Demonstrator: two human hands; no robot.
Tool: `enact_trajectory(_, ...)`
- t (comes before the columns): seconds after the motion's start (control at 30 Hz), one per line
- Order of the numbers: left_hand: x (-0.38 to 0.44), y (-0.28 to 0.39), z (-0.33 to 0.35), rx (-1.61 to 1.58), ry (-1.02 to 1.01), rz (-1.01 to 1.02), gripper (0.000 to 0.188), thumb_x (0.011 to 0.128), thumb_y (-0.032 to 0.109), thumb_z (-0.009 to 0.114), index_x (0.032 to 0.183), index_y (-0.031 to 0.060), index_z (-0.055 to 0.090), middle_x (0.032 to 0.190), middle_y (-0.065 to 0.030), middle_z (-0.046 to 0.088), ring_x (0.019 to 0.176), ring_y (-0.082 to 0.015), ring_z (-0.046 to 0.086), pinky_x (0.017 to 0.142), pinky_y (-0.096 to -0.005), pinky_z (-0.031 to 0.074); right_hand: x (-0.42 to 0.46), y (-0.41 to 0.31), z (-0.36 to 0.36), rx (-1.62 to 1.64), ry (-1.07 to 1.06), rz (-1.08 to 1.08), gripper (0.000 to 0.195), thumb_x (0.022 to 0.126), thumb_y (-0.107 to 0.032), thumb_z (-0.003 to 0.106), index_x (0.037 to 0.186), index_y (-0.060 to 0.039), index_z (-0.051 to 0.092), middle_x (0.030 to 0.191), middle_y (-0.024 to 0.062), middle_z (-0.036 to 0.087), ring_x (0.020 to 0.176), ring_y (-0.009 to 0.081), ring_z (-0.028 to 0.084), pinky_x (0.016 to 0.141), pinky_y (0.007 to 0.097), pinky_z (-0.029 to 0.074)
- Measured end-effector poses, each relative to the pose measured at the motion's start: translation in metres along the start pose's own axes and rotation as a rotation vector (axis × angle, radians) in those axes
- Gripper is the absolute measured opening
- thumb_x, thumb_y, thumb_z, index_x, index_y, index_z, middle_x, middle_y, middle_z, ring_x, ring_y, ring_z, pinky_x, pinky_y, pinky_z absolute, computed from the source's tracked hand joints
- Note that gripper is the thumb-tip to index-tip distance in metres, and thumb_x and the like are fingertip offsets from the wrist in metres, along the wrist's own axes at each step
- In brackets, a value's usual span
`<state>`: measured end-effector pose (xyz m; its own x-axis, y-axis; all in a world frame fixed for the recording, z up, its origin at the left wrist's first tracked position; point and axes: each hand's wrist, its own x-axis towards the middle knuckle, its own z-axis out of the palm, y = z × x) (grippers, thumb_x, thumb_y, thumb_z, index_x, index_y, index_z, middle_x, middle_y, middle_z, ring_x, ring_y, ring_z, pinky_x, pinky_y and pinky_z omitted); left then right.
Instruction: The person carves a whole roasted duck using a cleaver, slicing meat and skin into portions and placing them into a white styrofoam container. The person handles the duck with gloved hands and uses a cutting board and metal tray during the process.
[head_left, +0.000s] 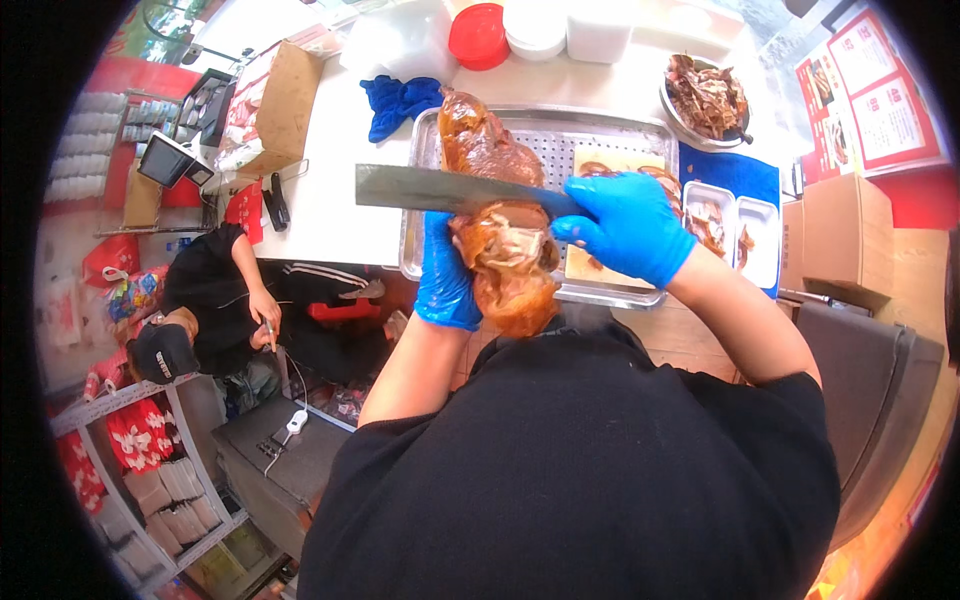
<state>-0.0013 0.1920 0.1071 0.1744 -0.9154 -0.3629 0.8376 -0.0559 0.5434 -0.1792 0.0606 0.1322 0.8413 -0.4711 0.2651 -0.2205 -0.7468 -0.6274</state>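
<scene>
In a blue glove, my left hand (444, 281) holds a piece of roast poultry (517, 274) from its left side, above the front edge of a metal tray (611, 295). My right hand (630, 225), gloved too, grips a wide-bladed knife (435, 189). The blade lies level across the view, just beyond the held piece; whether it touches the meat I cannot tell. Behind the blade, another glossy brown roast piece (487, 142) is over the tray's perforated surface. A pale cutting board (589, 159) with sliced meat is partly hidden by my right hand.
A bowl of carcass pieces (706, 101) stands at the back right. Two white trays (757, 240) sit on a blue cloth (739, 169). Another blue cloth (397, 105), a red lid (478, 36) and a cardboard box (289, 109) lie leftward. A co-worker (217, 300) is low at left.
</scene>
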Motion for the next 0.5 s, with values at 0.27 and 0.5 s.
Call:
enact_trajectory(0.27, 0.009, -0.015, 0.002, 0.032, 0.105, 0.015, 0.058, 0.09, 0.041, 0.058, 0.134, 0.0064, 0.045, 0.127, -0.0135, 0.056, 0.116, -0.0264, 0.057, 0.1, -0.0416, 0.047, 0.002, 0.003, 0.02, 0.277, -0.139, 0.398, 0.052, 0.091, -0.056, 0.054, 0.078, -0.0073, 0.068, 0.06, 0.0139, 0.062, 0.056, 0.0259, 0.065, 0.057, 0.0353, 0.052)
enact_trajectory(0.5, 0.013, -0.003, -0.013, 0.063, 0.169, -0.004, 0.059, 0.085, 0.034, 0.064, 0.133, 0.0055, 0.046, 0.123, -0.0145, 0.059, 0.111, -0.0285, 0.06, 0.097, -0.0441, 0.049, -0.001, 0.034, -0.011, 0.866, -0.2, 0.644, 0.048, 0.093, -0.051, 0.053, 0.093, -0.0057, 0.068, 0.054, 0.0049, 0.052, 0.044, 0.0118, 0.053, 0.039, 0.025, 0.043)
